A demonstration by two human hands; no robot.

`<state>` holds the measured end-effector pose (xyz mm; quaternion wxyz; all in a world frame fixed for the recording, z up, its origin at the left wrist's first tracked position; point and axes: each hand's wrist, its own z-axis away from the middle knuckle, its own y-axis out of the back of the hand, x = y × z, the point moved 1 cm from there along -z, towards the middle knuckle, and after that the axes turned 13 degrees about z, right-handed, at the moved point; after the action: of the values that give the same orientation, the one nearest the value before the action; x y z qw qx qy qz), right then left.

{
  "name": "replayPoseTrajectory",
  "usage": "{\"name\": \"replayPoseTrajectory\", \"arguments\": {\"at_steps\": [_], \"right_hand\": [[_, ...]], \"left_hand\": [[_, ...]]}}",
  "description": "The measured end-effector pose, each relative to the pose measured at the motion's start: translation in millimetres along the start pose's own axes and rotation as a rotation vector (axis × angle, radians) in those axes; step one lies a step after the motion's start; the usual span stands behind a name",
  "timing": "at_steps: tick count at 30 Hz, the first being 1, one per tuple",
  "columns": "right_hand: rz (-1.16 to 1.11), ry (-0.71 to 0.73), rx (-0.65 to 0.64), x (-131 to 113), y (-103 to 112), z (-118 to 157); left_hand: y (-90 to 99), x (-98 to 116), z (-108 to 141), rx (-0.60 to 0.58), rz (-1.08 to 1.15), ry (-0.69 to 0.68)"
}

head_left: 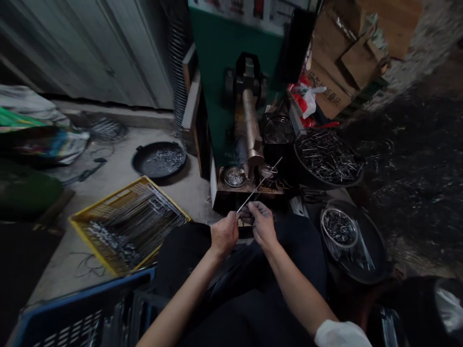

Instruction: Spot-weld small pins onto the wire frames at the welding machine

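Note:
My left hand (224,235) is closed round the near end of a thin metal rod (259,184), which slants up and to the right. Close beside it, my right hand (263,222) has its thumb and fingers pinched together near the rod; what sits between them is too small to make out. Past the rod stands a green machine (217,82) with a thick metal arm (251,120) pointing down at its work plate. On that plate are a small dish of tiny metal parts (234,177) and another small dish (267,171), partly behind the rod.
At left are a yellow crate (108,260) of long rods, a black pan (137,161) of small pieces and a blue crate (88,291). A heaped dark pan (327,185) and a lower pan (378,250) bearing a bowl of metal bits (339,227) flank my right side.

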<state>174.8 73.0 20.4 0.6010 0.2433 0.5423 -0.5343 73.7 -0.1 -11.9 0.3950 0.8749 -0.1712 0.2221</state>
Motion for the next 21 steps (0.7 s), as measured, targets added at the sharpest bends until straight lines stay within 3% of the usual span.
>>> {"name": "replayPoseTrajectory", "arguments": {"at_steps": [21], "right_hand": [[0.006, 0.099, 0.055, -12, -12, -44]], "left_hand": [[-15.1, -16, -37, 0.009, -0.003, 0.066]]}}
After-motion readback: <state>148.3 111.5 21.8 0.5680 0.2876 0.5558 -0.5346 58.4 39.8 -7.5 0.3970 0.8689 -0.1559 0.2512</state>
